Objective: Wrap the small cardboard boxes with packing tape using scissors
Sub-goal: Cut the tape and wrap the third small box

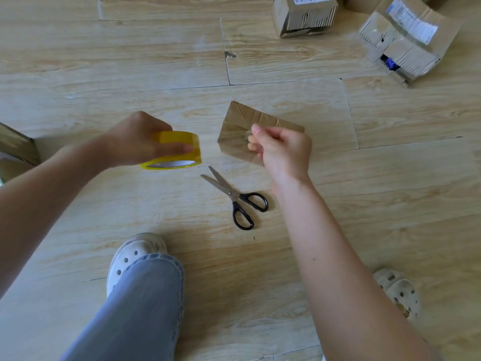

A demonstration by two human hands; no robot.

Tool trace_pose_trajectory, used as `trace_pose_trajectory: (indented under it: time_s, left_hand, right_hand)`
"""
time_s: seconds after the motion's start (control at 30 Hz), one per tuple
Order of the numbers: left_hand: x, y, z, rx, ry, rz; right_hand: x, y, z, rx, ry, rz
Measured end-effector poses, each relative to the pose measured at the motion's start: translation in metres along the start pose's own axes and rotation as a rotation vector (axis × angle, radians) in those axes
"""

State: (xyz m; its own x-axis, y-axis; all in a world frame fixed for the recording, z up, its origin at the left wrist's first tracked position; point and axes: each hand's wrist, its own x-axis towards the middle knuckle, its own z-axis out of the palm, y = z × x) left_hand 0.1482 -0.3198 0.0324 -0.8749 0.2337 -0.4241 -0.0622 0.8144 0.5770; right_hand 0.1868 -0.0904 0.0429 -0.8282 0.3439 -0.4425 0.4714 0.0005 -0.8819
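My left hand (135,139) grips a yellow roll of clear packing tape (194,155) above the wooden floor. My right hand (283,149) hovers to its right, thumb and fingers pinched on what looks like the free end of the tape; a faint clear strip seems to run back to the roll. Under and behind that hand a small flat cardboard box (239,118) lies on the floor, its creased top glossy. Black-handled scissors (234,196) lie slightly open on the floor just in front of the box, untouched.
Two taped cardboard boxes with labels stand at the back right (304,16) (400,40). Another box edge (15,147) shows at the far left. My jeans leg and white clog (135,254) are in front; a second clog (398,290) sits at the right.
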Motion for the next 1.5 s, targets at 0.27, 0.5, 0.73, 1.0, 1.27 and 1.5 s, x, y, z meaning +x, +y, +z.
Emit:
trace_pose_trajectory:
  time_s: [0.27,0.5,0.73,1.0,1.27,1.5]
  left_hand:
    - [0.024,-0.002,-0.013,0.085,0.035,-0.015]
    - [0.049,0.0,-0.014,0.155,0.157,-0.003]
    - [0.06,0.004,-0.011,0.27,0.244,0.07]
    - [0.072,0.005,-0.001,0.375,0.289,0.072]
    - [0.082,0.006,0.007,0.397,0.252,-0.005]
    - [0.082,0.006,0.009,0.434,0.236,0.053]
  right_hand:
    - [0.003,0.02,0.0,-0.054,0.321,-0.22]
    - [0.014,0.032,-0.004,-0.039,0.397,-0.348]
    - [0.025,0.053,-0.005,-0.157,0.411,-0.504]
    - [0.031,0.056,-0.005,-0.448,0.383,-0.693]
    - [0.04,0.046,-0.018,-0.655,0.334,-0.501]
    - [0.032,0.05,-0.002,-1.07,0.039,-0.774]
